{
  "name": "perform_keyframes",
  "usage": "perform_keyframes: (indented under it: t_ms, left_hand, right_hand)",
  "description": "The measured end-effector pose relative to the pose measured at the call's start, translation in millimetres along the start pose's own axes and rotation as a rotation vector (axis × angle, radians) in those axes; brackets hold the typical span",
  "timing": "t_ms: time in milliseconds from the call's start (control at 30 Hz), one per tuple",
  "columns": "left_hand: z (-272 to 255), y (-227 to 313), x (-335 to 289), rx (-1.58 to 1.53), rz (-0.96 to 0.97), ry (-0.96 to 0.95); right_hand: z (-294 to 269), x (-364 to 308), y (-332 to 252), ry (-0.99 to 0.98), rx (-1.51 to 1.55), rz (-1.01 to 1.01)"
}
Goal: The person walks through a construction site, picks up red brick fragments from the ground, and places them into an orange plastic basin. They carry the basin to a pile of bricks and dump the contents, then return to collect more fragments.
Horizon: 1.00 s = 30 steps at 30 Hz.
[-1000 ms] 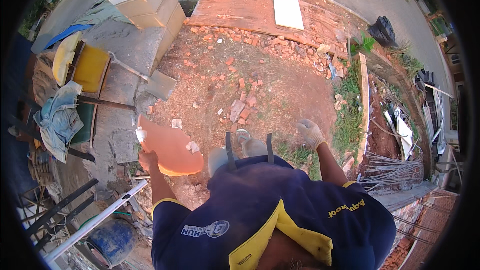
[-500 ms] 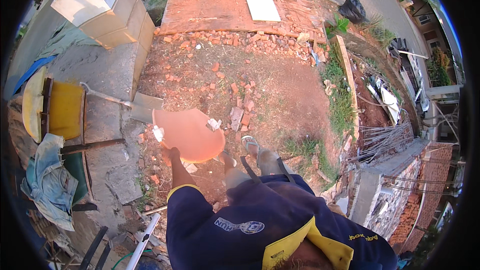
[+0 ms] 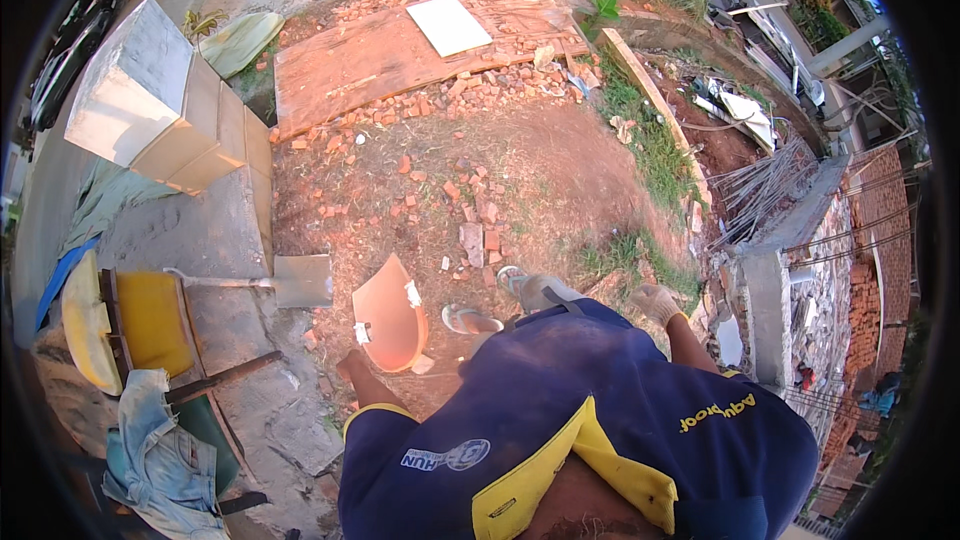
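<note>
An orange curved tub-like container (image 3: 388, 325), with white patches on two opposite edges, is tilted in front of my feet. Beside its lower left edge is my left hand (image 3: 351, 366); the fingers are hidden or too dark to make out, so its grip does not show. My right hand (image 3: 655, 305), in a pale glove, hangs out to the right over the grass with fingers loosely bent and nothing visible in it. Left of the container, a flat metal blade (image 3: 303, 281) on a long pale handle (image 3: 222, 282) lies across the concrete edge.
A yellow wheelbarrow-like tray (image 3: 152, 323) and worn jeans (image 3: 165, 450) are at the left. A tiled pillar (image 3: 205, 150) stands farther off. Ahead, broken brick (image 3: 450, 190) litters the dirt before a wooden sheet (image 3: 350, 70). To the right are a plank (image 3: 655, 105) and metal rods (image 3: 765, 185).
The orange container has turned and tilted, showing narrower and lower. My left arm has drawn back with it, while my right gloved hand has come into view. The head view has rotated.
</note>
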<state>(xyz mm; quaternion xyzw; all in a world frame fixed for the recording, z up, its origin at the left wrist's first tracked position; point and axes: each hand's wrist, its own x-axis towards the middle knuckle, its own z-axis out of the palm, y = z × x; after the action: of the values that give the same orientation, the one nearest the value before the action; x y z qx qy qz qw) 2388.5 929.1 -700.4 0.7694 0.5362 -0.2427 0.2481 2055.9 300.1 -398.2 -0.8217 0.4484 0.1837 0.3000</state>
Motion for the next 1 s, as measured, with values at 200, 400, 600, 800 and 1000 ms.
perform_keyframes:
  t_ms: [200, 400, 600, 800, 1000]
  left_hand:
    - [-17.8, 17.1, -0.5, -0.231, 0.06, -0.333]
    - [-28.3, 26.2, -72.6, -0.4, 0.028, -0.334]
    - [-17.9, 31.7, -106.4, -0.331, 0.023, -0.346]
    - [-14.3, 64.6, -126.2, -0.203, 0.076, -0.372]
    - [16.0, 137.7, -141.4, -0.295, 0.067, -0.36]
  right_hand:
    - [38.8, 42.7, -1.2, -0.113, -0.014, -0.207]
    - [74.0, 98.5, 27.1, -0.179, -0.482, -0.541]
    - [108.0, 153.2, 31.5, -0.155, -0.492, -0.548]
    - [91.3, 210.1, -4.0, -0.155, -0.442, -0.424]
    - [13.6, 284.3, -60.3, -0.262, -0.825, -0.694]
